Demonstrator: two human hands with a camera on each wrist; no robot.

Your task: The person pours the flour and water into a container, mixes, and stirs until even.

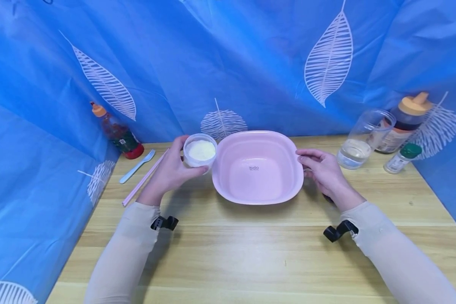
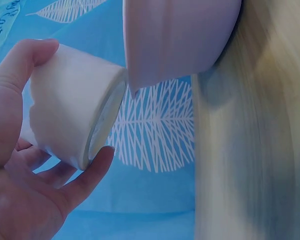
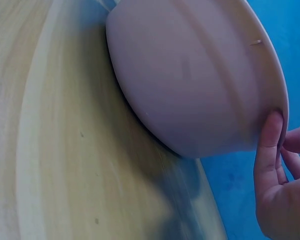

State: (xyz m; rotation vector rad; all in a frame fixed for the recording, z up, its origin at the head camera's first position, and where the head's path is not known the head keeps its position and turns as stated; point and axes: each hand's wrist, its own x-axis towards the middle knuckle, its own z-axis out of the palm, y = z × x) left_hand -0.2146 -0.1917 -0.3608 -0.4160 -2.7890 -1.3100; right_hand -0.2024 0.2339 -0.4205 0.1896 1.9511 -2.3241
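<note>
Holding the cup level in curled left fingers while right fingers pinch the basin should prevent spills.

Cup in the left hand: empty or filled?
Not empty: in the head view, white contents show inside the cup. Exactly how full, I cannot tell.
</note>
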